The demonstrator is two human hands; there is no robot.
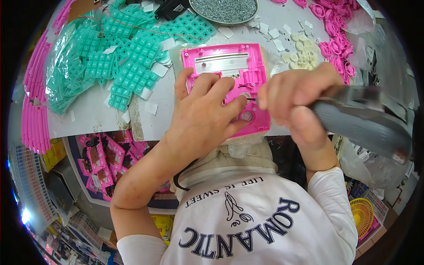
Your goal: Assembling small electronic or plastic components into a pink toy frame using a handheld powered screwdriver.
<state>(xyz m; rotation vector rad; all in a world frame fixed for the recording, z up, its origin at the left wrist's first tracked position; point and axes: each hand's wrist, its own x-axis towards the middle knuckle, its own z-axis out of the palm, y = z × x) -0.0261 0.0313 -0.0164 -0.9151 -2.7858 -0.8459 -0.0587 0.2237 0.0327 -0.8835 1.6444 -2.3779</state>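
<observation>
Assembly workshop, keypad mats (128, 66), screw dish (225, 11)

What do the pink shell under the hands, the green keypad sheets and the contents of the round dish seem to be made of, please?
The pink shell looks like rigid moulded plastic: glossy, with sharp ribs and screw posts. The green keypad sheets look like soft rubber or silicone: matte, with limp, curling edges. The round dish holds small grey, glinting pieces, probably metal screws, though too small to be sure.
</observation>
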